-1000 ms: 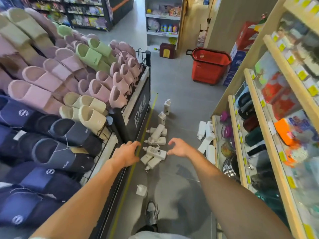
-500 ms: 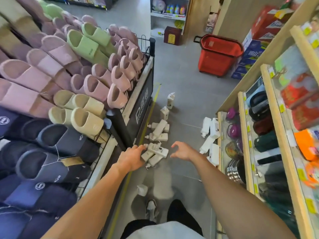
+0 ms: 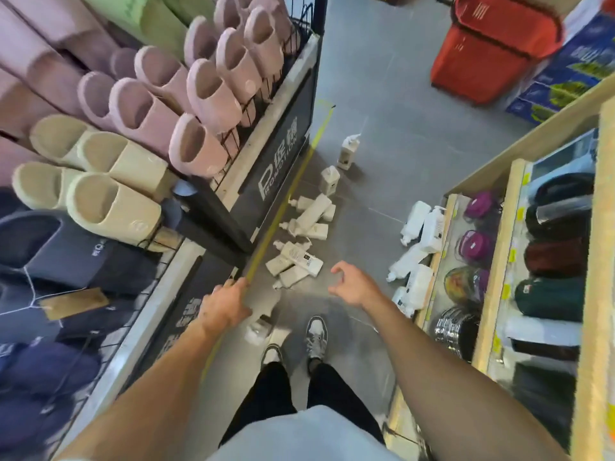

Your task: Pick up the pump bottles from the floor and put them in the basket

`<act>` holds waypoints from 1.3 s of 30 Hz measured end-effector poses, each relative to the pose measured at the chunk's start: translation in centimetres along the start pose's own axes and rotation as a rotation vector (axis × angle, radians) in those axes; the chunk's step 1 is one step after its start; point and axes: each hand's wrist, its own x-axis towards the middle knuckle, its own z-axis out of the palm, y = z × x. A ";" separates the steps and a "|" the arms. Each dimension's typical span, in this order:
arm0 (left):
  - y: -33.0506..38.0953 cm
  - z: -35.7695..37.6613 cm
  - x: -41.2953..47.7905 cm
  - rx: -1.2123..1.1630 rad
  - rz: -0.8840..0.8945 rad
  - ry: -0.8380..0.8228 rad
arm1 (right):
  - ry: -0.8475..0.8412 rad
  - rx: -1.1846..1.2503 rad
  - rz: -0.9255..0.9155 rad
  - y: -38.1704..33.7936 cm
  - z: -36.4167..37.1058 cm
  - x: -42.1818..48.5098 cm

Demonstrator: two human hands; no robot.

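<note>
Several white pump bottles lie scattered on the grey floor: a pile (image 3: 298, 261) just ahead of my hands, another cluster (image 3: 312, 214) beyond it, two upright ones (image 3: 347, 151) farther on, and a group (image 3: 416, 241) along the right shelf's foot. One small bottle (image 3: 258, 327) lies by my left foot. The red basket (image 3: 492, 51) stands on the floor at the far end of the aisle. My left hand (image 3: 226, 302) hangs above the floor near the slipper rack's base, fingers loosely apart and holding nothing. My right hand (image 3: 352, 284) is open, fingers curled, right of the nearest pile.
A wire slipper rack (image 3: 253, 134) with a black promotion sign fills the left. Wooden shelves (image 3: 499, 247) with bags and cookware line the right. Blue boxes (image 3: 565, 74) sit beside the basket. My feet (image 3: 316, 334) stand in the narrow aisle.
The view has tilted down and moved forward. Both hands have come lower toward the nearest bottle pile; neither has taken hold of anything.
</note>
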 end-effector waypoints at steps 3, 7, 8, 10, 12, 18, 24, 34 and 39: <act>0.1 1.0 2.6 -0.147 -0.063 -0.007 | -0.030 -0.058 0.016 0.5 0.3 2.9; -1.1 2.8 6.4 -0.315 -0.163 -0.037 | -0.045 -0.070 0.022 0.7 2.1 7.4; -1.5 3.5 7.6 -0.336 -0.184 -0.046 | -0.047 -0.069 0.029 0.8 2.8 8.7; -2.2 5.2 10.1 -0.374 -0.227 -0.072 | -0.055 -0.050 0.055 1.4 4.5 11.3; -2.9 7.5 13.0 -0.436 -0.253 -0.096 | -0.059 -0.050 0.069 2.1 6.5 14.2; -6.1 16.5 22.1 -0.396 -0.301 -0.141 | -0.086 -0.126 0.083 6.2 13.8 23.3; -8.7 25.8 31.8 -0.129 -0.334 -0.240 | -0.036 -0.171 0.082 9.7 21.3 33.2; -9.1 39.3 44.0 0.160 -0.195 -0.340 | 0.120 -0.194 -0.062 12.8 30.7 48.0; -9.8 44.3 45.5 0.279 -0.366 -0.536 | 0.256 -0.242 -0.105 14.1 33.1 52.1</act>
